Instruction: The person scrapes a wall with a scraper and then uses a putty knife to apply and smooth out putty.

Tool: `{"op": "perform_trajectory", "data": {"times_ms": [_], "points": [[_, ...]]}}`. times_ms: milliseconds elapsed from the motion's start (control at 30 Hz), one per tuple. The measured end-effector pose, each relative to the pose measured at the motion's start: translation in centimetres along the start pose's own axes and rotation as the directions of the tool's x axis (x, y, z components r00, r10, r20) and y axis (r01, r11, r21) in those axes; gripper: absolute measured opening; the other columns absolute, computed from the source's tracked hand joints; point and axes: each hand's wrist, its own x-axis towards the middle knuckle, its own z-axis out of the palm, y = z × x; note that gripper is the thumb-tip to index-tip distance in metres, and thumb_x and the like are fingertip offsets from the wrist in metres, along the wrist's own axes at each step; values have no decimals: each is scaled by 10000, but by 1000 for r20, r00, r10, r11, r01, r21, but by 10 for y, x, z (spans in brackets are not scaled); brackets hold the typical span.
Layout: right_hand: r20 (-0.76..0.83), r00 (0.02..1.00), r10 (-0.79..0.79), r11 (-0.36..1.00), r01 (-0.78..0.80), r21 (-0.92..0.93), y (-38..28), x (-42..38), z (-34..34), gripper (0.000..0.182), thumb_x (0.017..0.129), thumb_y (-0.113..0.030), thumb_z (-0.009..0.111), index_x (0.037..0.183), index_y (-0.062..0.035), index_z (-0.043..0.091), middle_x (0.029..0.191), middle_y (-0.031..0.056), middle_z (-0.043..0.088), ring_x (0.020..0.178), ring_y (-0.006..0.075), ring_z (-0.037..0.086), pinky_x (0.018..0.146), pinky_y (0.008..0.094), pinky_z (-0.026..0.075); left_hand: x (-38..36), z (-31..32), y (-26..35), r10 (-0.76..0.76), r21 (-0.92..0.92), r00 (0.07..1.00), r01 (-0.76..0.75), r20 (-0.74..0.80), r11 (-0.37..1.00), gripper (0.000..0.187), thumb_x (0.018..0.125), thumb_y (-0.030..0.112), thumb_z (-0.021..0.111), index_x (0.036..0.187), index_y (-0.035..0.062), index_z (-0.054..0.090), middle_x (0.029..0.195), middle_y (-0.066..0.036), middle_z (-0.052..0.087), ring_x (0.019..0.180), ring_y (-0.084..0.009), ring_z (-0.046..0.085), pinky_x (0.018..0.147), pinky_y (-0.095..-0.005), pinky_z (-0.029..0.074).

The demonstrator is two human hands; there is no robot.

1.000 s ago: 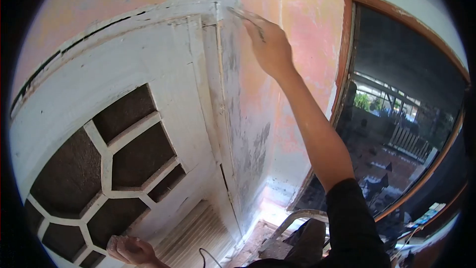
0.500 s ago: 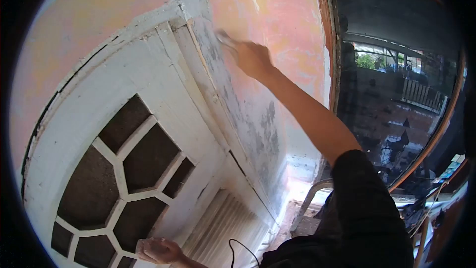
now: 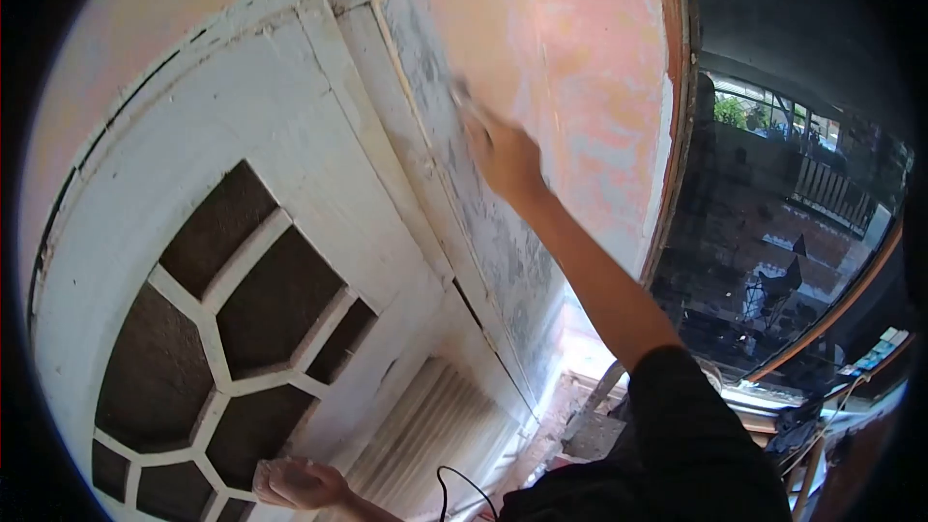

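Observation:
My right hand (image 3: 505, 157) is raised against the narrow strip of wall beside the door frame, its fingers closed round what looks like a putty knife (image 3: 460, 92), smeared by motion. The tool's tip meets the patchy grey and white plaster (image 3: 420, 48). Low on the left, my left hand (image 3: 302, 483) is held in front of the white door (image 3: 319, 174), fingers curled in. Something pale shows at its fingertips, but I cannot make out what it is.
Dark panes (image 3: 280, 300) sit between white bars in the door. Pink and yellow wall (image 3: 599, 68) runs to a wood-framed window (image 3: 773, 193) on the right. A thin black cable (image 3: 443, 483) hangs near my body, and a grey object (image 3: 592, 435) stands below my arm.
My right hand with the putty knife has moved down along the plaster strip. The view has shifted slightly. My left hand stays low by the door, still curled.

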Motion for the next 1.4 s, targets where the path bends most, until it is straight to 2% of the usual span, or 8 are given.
{"op": "perform_trajectory", "data": {"times_ms": [133,367,533,667,1067,1133,1233,1400], "points": [[633,688,355,872,1,-490,73,-121,-36,359,939,-294,423,1280,-396,468,918,146,648,764,356,622,656,456,493,6,2,6,17,-10,996,-18,-93,1000,423,894,437,508,790,27,493,831,-126,512,827,-319,505,744,-459,368],[62,988,-142,978,150,-148,-27,44,-66,334,925,-290,467,1250,-250,529,907,163,631,797,370,592,655,439,473,5,3,-1,58,41,995,-55,-79,998,393,908,413,493,803,35,501,808,-105,517,824,-299,514,718,-431,374],[-54,995,-89,994,92,57,-53,39,-9,302,920,-281,461,1199,-295,574,808,154,643,743,349,611,640,438,484,5,4,2,57,-1,995,-57,-86,998,385,899,397,504,804,24,499,844,-138,506,821,-315,503,713,-439,373],[371,920,128,984,-72,-160,-14,-36,-33,282,899,-238,526,1169,-208,601,942,142,645,805,348,615,686,418,492,1,3,9,-31,-27,994,29,-102,999,394,901,401,500,801,20,494,851,-145,497,835,-318,497,720,-445,371],[66,991,-112,983,102,150,-48,11,-23,285,923,-242,487,1173,-156,592,1044,135,634,923,332,606,771,367,484,5,7,5,24,-21,995,-27,-99,999,400,903,397,517,816,7,505,855,-139,486,849,-292,478,725,-422,394],[517,856,15,994,43,-101,-48,5,-63,303,935,-241,476,1197,-125,574,1050,134,636,925,330,608,792,348,479,2,4,4,18,-17,996,-20,-89,1000,402,905,397,514,816,5,504,863,-143,484,855,-292,478,717,-421,393],[55,993,-106,994,103,45,-39,48,-70,313,929,-238,493,1211,-123,566,1024,146,639,908,327,611,786,342,476,4,8,3,15,-20,996,-17,-86,1000,401,908,395,508,817,4,503,862,-142,483,861,-291,479,705,-422,391],[109,994,-9,990,-7,141,-48,12,-15,347,919,-245,506,1258,-172,530,1069,150,624,878,347,608,778,371,483,3,8,0,-8,-44,998,6,-57,999,385,909,382,505,813,9,505,848,-129,492,860,-292,490,711,-431,385]]}}
